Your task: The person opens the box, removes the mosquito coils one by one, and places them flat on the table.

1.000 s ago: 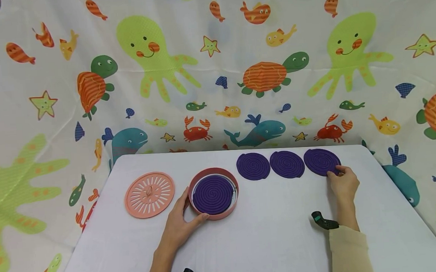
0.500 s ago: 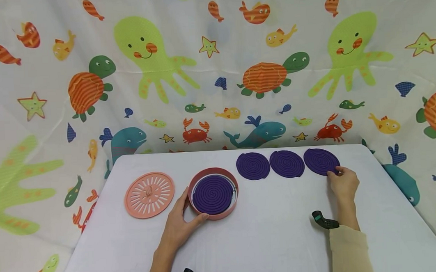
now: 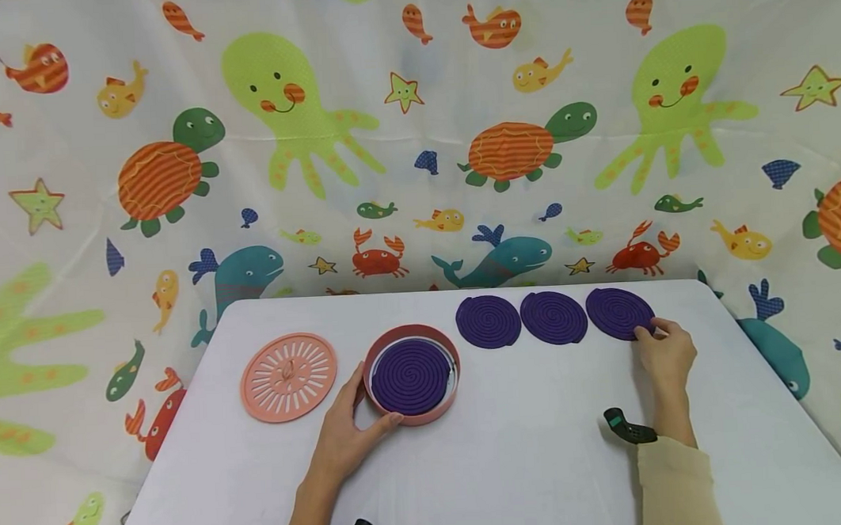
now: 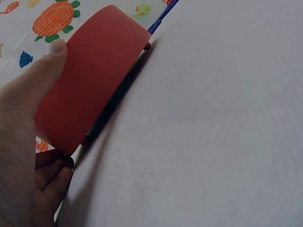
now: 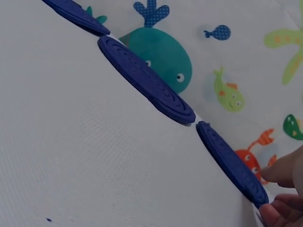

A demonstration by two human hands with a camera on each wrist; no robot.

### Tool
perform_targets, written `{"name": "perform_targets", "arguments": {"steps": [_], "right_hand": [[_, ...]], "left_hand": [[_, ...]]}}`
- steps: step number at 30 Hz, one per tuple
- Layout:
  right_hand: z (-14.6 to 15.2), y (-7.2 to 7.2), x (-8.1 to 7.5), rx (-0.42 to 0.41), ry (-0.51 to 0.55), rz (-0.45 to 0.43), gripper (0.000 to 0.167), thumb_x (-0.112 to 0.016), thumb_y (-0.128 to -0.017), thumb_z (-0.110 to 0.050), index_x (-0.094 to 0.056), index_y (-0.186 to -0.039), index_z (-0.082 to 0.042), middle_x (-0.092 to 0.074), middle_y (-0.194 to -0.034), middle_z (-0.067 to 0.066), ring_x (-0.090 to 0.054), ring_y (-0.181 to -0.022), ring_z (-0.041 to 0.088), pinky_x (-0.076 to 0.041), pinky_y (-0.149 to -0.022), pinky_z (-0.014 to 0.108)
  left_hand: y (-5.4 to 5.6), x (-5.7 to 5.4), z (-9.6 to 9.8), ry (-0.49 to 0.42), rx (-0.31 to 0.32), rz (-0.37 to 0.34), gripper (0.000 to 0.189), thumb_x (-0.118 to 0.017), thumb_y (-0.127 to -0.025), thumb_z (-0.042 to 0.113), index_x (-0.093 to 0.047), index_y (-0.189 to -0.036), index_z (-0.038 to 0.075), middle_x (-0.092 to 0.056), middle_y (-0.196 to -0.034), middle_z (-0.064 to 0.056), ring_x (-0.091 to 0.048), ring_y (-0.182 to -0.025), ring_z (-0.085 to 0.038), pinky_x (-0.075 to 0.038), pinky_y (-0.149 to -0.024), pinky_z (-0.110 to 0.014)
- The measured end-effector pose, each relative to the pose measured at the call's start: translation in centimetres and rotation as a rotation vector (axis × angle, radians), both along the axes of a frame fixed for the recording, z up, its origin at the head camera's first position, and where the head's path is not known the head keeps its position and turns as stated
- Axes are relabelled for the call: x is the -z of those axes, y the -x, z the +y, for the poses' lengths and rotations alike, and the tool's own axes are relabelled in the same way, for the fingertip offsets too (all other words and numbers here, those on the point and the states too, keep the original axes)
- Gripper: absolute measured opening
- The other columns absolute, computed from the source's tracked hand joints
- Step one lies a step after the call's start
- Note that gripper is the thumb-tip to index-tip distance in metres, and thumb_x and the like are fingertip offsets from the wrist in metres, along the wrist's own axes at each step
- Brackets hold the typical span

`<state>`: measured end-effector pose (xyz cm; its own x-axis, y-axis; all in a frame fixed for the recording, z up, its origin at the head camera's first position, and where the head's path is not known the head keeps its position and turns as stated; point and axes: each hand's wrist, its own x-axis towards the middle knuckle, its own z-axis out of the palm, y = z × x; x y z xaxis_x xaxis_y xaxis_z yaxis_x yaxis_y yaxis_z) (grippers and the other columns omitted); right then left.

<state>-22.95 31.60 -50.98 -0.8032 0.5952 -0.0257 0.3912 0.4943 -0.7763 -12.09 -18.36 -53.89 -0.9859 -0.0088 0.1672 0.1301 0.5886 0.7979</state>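
Note:
My left hand [image 3: 347,433] grips the side of a round reddish-pink mosquito coil case [image 3: 411,331], thumb at the front and fingers behind. Inside the case lies a purple mosquito coil [image 3: 410,376]. In the left wrist view, thumb and fingers span the case's outer wall [image 4: 90,78], with small feet under it. At the far right, my right hand [image 3: 668,354] has its thumb and forefinger at the edge of the rightmost purple coil [image 3: 619,313], which lies flat. In the right wrist view, the thumb [image 5: 281,171] is apart from that coil [image 5: 232,163], and a fingertip is right at its end.
Two more purple coils, a left one [image 3: 489,321] and a middle one [image 3: 554,317], lie in a row along the back edge of the white table [image 3: 517,463]. A pink slotted lid [image 3: 288,370] lies left of the case. Behind hangs a sea-animal curtain [image 3: 395,50].
My right hand has drawn back very slightly to the right, its fingers now overlapping less of the rightmost coil. The left hand and the case have stayed put.

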Motion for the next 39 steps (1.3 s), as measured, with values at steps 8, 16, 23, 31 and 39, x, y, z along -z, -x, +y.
{"name": "perform_targets", "arguments": {"steps": [8,16,23,31,39], "right_hand": [[-0.3,-0.1,-0.4,0.02,0.016,0.045,0.051,-0.054,-0.102,-0.026,-0.049,-0.145,0.001,-0.053,-0.142,0.028,-0.054,-0.123,0.037,-0.042,-0.072,0.019],[-0.6,-0.3,-0.9,0.042,-0.009,0.15,0.047,-0.059,-0.098,-0.025,-0.057,-0.137,0.002,-0.06,-0.131,0.025,-0.05,-0.09,0.008,-0.033,-0.06,0.004],[-0.8,-0.2,-1.6,0.052,0.002,0.176,0.048,-0.058,-0.098,-0.027,-0.058,-0.138,-0.002,-0.062,-0.133,0.02,-0.04,-0.082,-0.008,-0.034,-0.064,0.004],[-1.4,-0.2,-2.5,0.053,0.002,0.199,0.048,-0.057,-0.099,-0.029,-0.056,-0.14,-0.004,-0.061,-0.137,0.017,-0.053,-0.098,0.01,-0.035,-0.063,0.003],[-1.9,-0.2,-3.1,0.06,0.035,0.168,0.05,-0.054,-0.1,-0.031,-0.052,-0.145,-0.008,-0.057,-0.144,0.012,-0.054,-0.119,0.026,-0.036,-0.065,0.003]], "left_hand": [[-0.1,-0.1,0.1,-0.002,0.001,0.008,0.104,-0.084,-0.076,0.052,-0.03,-0.158,0.018,-0.041,-0.159,-0.006,-0.049,-0.142,-0.022,-0.042,-0.117,-0.036],[-0.2,-0.2,0.1,0.0,-0.003,0.033,0.105,-0.085,-0.075,0.049,-0.033,-0.157,0.012,-0.043,-0.158,-0.01,-0.05,-0.141,-0.025,-0.042,-0.117,-0.04],[-0.2,-0.2,0.1,0.005,-0.008,0.016,0.105,-0.084,-0.075,0.052,-0.032,-0.158,0.015,-0.041,-0.159,-0.007,-0.048,-0.142,-0.022,-0.04,-0.118,-0.037],[-0.2,-0.1,0.1,0.004,-0.007,0.016,0.105,-0.084,-0.075,0.053,-0.031,-0.158,0.016,-0.041,-0.159,-0.007,-0.048,-0.142,-0.021,-0.041,-0.118,-0.036],[-0.1,-0.1,0.0,-0.005,-0.002,0.018,0.104,-0.083,-0.076,0.052,-0.031,-0.158,0.017,-0.041,-0.159,-0.007,-0.047,-0.143,-0.021,-0.041,-0.118,-0.036]]}}
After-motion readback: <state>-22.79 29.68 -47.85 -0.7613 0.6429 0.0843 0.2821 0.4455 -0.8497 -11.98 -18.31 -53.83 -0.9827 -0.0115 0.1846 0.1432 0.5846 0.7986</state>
